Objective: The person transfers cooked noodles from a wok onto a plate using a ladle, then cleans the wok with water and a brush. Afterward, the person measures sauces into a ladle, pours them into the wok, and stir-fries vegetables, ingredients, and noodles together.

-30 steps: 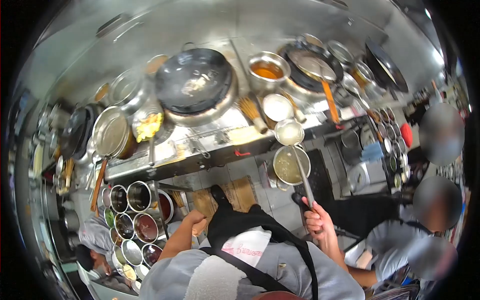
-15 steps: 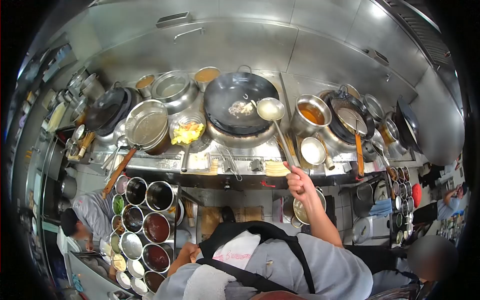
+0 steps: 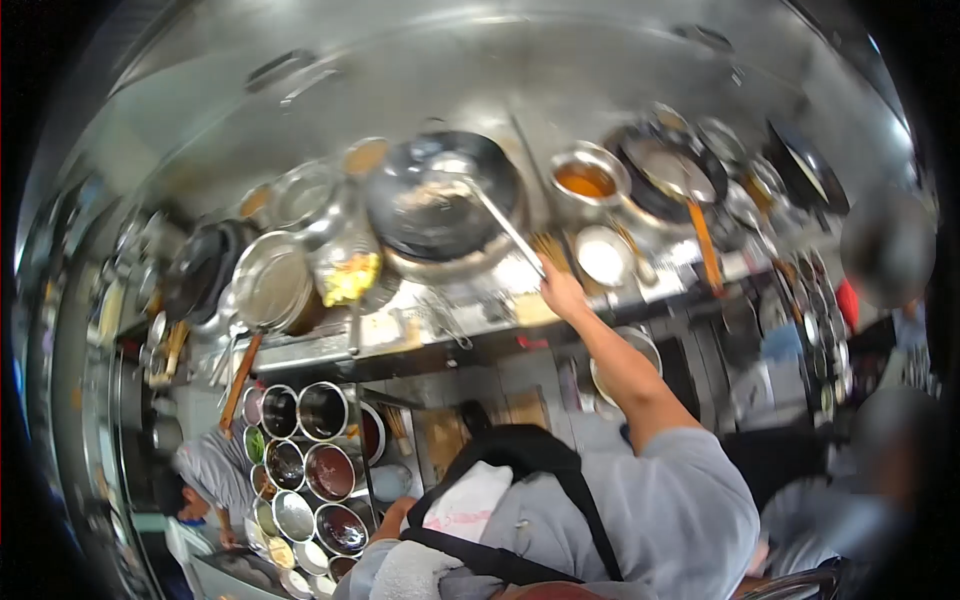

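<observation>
My right hand [image 3: 562, 290] is wrapped round the handle of a long metal ladle [image 3: 505, 225]. The ladle's bowl is inside the large black wok [image 3: 470, 235], over its far side. Pale chopped pieces [image 3: 432, 195], smeared by motion, lie in the wok by the bowl. Low beside my body is my left hand [image 3: 395, 518], close to the sauce pots; its fingers are too hidden to read. Left of the wok, a strainer ladle holds yellow and orange food [image 3: 350, 278].
A pot of amber liquid [image 3: 588, 180] and a white bowl [image 3: 603, 256] stand right of the wok. Several sauce pots [image 3: 330, 470] crowd the lower left. A second wok [image 3: 668, 175] carries a wooden-handled strainer. One co-worker [image 3: 215, 480] bends at the left; another person is at lower right.
The ladle's bowl has moved from the wok's right rim to inside it, over the far side. My right hand has gone forward and left. The whole view has tilted and blurred.
</observation>
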A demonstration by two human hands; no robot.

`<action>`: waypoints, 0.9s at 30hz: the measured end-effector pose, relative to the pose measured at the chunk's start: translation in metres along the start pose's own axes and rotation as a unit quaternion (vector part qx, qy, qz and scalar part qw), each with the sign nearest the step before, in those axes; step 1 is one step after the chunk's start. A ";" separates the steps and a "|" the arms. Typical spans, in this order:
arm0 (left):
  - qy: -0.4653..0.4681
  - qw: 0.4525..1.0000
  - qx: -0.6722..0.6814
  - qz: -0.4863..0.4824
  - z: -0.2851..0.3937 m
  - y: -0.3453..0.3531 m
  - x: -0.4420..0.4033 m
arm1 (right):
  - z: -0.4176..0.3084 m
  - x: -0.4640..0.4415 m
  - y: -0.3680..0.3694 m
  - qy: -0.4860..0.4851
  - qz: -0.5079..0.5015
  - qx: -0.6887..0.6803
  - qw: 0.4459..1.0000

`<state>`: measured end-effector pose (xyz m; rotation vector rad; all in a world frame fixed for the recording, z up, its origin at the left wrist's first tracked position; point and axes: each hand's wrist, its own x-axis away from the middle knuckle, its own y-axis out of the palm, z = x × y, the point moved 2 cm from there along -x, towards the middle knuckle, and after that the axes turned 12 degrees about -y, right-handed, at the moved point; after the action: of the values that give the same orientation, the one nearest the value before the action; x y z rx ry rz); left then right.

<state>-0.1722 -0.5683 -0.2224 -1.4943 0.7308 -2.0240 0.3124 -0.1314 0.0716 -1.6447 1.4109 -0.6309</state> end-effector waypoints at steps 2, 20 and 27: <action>0.038 0.997 -0.061 0.001 -0.005 -0.015 -0.009 | 0.001 0.024 0.011 -0.011 0.048 -0.094 0.994; -0.148 0.976 0.145 -0.066 0.074 -0.093 -0.056 | 0.017 0.553 0.077 0.363 0.203 -0.332 0.846; -0.169 0.965 0.179 -0.089 0.103 -0.110 -0.050 | 0.028 0.503 0.043 0.442 0.197 -0.419 0.769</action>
<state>-0.0701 -0.4671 -0.1559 -1.6656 0.0897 -1.8296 0.4308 -0.6067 -0.0552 -1.6076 2.9825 -0.5703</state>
